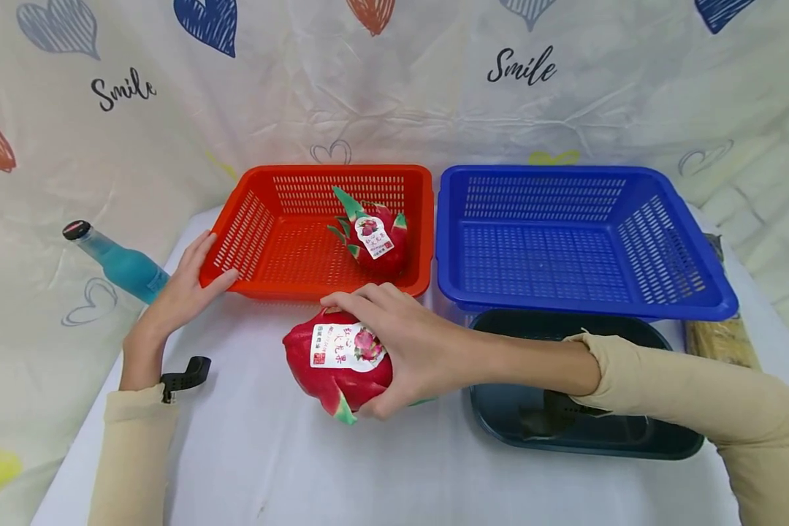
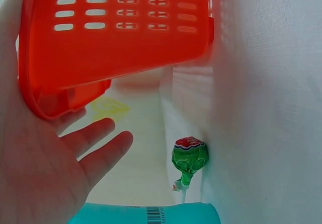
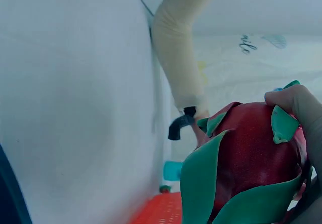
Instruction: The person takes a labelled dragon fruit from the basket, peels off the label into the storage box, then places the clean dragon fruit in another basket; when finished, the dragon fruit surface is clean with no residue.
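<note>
In the head view my right hand (image 1: 414, 347) grips a red dragon fruit (image 1: 302, 361) with a white label, thumb on the near side and fingers over the top. It is in front of the red basket (image 1: 263, 292). The right wrist view shows this fruit's (image 3: 256, 153) green scales up close. A second labelled dragon fruit (image 1: 394, 259) lies inside the basket, toward its right side. My left hand (image 1: 180, 288) rests at the basket's front left corner, fingers spread and fairly straight along the rim, as the left wrist view also shows.
Right of the red basket stands a blue basket (image 1: 585, 299). A dark green tray (image 1: 605, 446) lies in front of it, partly under my right forearm. At far left is a bottle of blue liquid (image 1: 131, 270), with a green-wrapped lollipop (image 2: 190, 156) nearby. A yellowish package (image 1: 723, 342) sits at right.
</note>
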Demonstrator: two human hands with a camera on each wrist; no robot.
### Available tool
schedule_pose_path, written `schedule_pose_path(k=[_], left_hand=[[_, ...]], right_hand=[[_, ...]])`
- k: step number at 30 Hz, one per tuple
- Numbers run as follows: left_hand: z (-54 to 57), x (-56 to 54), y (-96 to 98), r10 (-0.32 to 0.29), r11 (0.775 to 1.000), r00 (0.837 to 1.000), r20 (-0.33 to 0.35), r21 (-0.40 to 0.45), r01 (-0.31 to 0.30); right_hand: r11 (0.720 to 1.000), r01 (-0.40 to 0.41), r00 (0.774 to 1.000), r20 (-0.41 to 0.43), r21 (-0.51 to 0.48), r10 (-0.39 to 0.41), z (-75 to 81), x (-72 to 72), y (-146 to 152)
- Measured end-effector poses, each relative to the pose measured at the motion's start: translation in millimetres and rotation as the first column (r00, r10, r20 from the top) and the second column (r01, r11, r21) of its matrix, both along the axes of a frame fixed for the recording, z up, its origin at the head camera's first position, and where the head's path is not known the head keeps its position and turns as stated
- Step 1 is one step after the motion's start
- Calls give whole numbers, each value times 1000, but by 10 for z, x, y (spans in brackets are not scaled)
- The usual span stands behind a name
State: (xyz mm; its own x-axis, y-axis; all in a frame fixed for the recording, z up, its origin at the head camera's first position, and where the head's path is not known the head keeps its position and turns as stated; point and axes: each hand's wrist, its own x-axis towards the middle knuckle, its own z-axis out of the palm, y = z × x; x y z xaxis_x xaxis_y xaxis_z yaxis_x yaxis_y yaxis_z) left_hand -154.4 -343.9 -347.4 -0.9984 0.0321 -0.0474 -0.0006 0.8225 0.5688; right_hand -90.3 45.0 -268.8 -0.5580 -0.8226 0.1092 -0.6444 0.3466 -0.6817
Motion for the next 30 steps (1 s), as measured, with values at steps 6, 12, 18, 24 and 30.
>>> schedule_pose_path(k=[6, 12, 18, 24, 30], left_hand=[[17, -14, 0, -1, 1000, 1000, -3, 0, 1], [7, -7, 0, 6, 1000, 1000, 8, -4, -6], [-5, -7, 5, 2, 1000, 1000, 12, -1, -2], [0, -6, 8, 3, 1000, 1000, 11, 3, -3], [-5, -7, 5, 7, 1000, 1000, 2, 13, -7]], right_hand=[[1000, -1, 1000, 24, 11, 1, -64, 54, -2], [1000, 2, 1000, 31, 22, -3, -108, 68, -8], [999, 19, 999, 34, 48, -20, -188, 44, -19], [995, 23, 999, 38, 96, -27, -265, 5, -60], [993, 22, 999, 36, 114, -27, -320, -25, -118]])
